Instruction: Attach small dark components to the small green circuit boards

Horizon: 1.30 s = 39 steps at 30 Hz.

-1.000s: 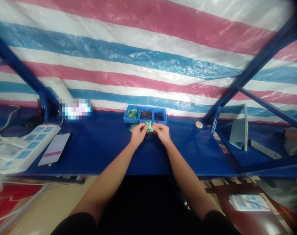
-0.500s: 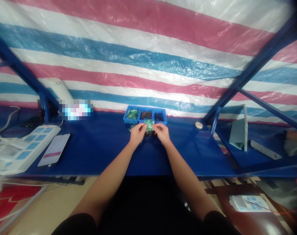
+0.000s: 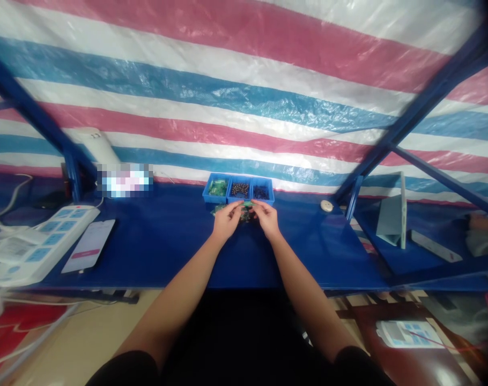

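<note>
Between my two hands is a small green circuit board point(image 3: 247, 203), tipped so that little more than a thin strip of it shows. My left hand point(image 3: 227, 219) pinches its left end, and my right hand point(image 3: 265, 217) pinches the right end. Just beyond them stands a blue three-part bin point(image 3: 215, 199). Green boards point(image 3: 217, 187) lie in its left compartment, small brass-and-black parts point(image 3: 241, 190) in the middle one, dark small parts point(image 3: 261, 192) in the right one. Beneath my hands more small pieces point(image 3: 244, 217) lie on the blue table, partly hidden.
On the left of the table point(image 3: 155, 252) lie a white power strip point(image 3: 46, 241) and a phone point(image 3: 89, 246). A round white object point(image 3: 326, 206) sits right of the bin. Farther right stands a tablet-like panel point(image 3: 392, 217); a person's hand point(image 3: 485, 222) shows at the edge.
The circuit board has tilted from showing its broad green face to nearly edge-on. Both hands stay in almost the same place, still pinching it.
</note>
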Available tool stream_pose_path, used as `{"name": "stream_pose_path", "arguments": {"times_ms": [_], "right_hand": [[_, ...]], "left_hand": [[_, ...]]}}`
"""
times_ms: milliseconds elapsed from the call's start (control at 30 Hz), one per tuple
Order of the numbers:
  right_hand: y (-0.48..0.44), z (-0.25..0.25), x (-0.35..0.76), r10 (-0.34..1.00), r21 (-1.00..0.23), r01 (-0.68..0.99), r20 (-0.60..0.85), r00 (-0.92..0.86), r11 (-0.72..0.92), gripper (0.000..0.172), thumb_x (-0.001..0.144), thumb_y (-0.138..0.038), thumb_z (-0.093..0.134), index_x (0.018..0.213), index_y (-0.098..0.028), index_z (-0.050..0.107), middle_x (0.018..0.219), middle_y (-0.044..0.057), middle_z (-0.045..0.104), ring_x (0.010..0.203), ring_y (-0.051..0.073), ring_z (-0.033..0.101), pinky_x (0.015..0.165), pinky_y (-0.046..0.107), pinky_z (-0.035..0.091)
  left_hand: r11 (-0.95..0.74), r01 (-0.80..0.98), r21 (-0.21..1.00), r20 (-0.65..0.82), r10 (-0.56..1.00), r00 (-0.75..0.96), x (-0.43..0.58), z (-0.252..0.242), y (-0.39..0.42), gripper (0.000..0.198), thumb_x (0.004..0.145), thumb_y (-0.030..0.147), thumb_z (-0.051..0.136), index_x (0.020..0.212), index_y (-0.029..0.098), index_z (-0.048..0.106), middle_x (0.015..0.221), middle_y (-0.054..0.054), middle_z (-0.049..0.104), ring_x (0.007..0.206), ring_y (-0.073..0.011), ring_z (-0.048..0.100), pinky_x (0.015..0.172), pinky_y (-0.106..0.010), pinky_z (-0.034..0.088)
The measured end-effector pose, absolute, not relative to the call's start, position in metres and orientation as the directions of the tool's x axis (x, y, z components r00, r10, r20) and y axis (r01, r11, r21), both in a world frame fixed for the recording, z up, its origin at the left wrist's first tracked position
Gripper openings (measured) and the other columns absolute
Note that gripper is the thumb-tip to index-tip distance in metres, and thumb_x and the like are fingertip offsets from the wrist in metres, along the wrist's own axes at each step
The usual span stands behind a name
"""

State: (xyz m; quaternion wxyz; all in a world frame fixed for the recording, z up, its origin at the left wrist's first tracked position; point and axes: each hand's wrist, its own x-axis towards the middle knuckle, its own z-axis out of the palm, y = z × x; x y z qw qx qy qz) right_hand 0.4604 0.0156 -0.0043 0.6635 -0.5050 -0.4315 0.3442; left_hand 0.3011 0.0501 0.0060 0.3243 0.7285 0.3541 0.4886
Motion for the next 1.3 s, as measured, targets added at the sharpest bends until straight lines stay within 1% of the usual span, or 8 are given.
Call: {"name": "stream_pose_path", "arguments": {"times_ms": [167,333,567,700,833,1067,1200,1300], "right_hand": [[0.0155,-0.0034,0.4591,0.879,-0.967,-0.044,0.209,0.428,0.251,0.037,0.076,-0.048,0.065,0.097,-0.019,0.073,0.096,0.006,0.074,0.076,0.019,0.066,0.063,0.03,0.054],[0.0157,-0.0051,0.4572,0.865,-0.965,-0.005,0.233,0.444,0.262,0.036,0.069,-0.044,0.073,0.093,-0.018,0.07,0.084,0.005,0.073,0.076,0.019,0.067,0.072,0.032,0.055],[0.0165,-0.005,0.4598,0.87,-0.976,0.004,0.197,0.453,0.218,0.036,0.068,-0.045,0.074,0.091,-0.018,0.067,0.081,0.004,0.072,0.07,0.017,0.065,0.066,0.029,0.052],[0.0163,-0.0053,0.4597,0.869,-0.97,0.062,0.24,0.433,0.237,0.03,0.069,-0.045,0.073,0.081,-0.018,0.068,0.077,0.003,0.07,0.067,0.016,0.062,0.064,0.029,0.05],[0.0158,-0.0038,0.46,0.879,-0.976,0.065,0.213,0.426,0.206,0.03,0.069,-0.047,0.071,0.077,-0.019,0.067,0.07,0.001,0.066,0.06,0.014,0.057,0.06,0.027,0.048],[0.0147,-0.0041,0.46,0.866,-0.966,0.096,0.257,0.43,0.24,0.03,0.072,-0.047,0.069,0.081,-0.018,0.07,0.075,0.002,0.068,0.066,0.016,0.06,0.067,0.029,0.049],[0.0152,-0.0043,0.4578,0.891,-0.983,0.031,0.177,0.418,0.18,0.035,0.07,-0.05,0.07,0.086,-0.019,0.07,0.068,0.001,0.068,0.057,0.016,0.059,0.056,0.029,0.048],[0.0153,-0.0032,0.457,0.898,-0.985,-0.005,0.154,0.412,0.172,0.037,0.071,-0.052,0.068,0.088,-0.019,0.069,0.076,0.004,0.071,0.061,0.017,0.062,0.052,0.027,0.046]], "left_hand": [[-0.574,0.226,0.788,0.514,0.813,0.272,0.2991,0.004,0.0501,0.03,0.09,0.035,0.051,0.108,0.02,0.071,0.074,-0.001,0.071,0.057,-0.0121,0.06,0.06,-0.024,0.049],[-0.569,0.256,0.781,0.526,0.821,0.221,0.3042,0.0009,0.0522,0.025,0.086,0.038,0.058,0.096,0.021,0.073,0.087,-0.003,0.073,0.062,-0.0127,0.061,0.064,-0.025,0.049],[-0.517,0.257,0.817,0.491,0.856,0.16,0.3052,0.0039,0.0501,0.043,0.085,0.041,0.061,0.124,0.023,0.06,0.092,-0.004,0.074,0.067,-0.0141,0.065,0.072,-0.027,0.052],[-0.494,0.221,0.841,0.479,0.87,0.118,0.3068,-0.0004,0.0534,0.032,0.084,0.044,0.061,0.104,0.02,0.069,0.091,-0.005,0.074,0.075,-0.017,0.068,0.073,-0.028,0.052],[-0.502,0.251,0.828,0.486,0.865,0.125,0.3076,-0.002,0.0548,0.028,0.083,0.044,0.061,0.09,0.019,0.071,0.078,-0.002,0.071,0.065,-0.0143,0.062,0.066,-0.025,0.049],[-0.563,0.276,0.779,0.542,0.826,0.157,0.3065,0.0027,0.0531,0.028,0.085,0.044,0.058,0.084,0.02,0.071,0.076,-0.002,0.068,0.067,-0.0145,0.06,0.067,-0.025,0.047],[-0.55,0.293,0.782,0.538,0.833,0.129,0.3068,-0.0005,0.0542,0.027,0.084,0.044,0.059,0.087,0.021,0.071,0.071,-0.001,0.066,0.065,-0.0142,0.06,0.068,-0.026,0.047],[-0.519,0.277,0.809,0.501,0.854,0.139,0.307,-0.0031,0.0536,0.027,0.085,0.045,0.058,0.091,0.021,0.07,0.068,0.0,0.066,0.062,-0.0139,0.061,0.066,-0.025,0.048]]}}
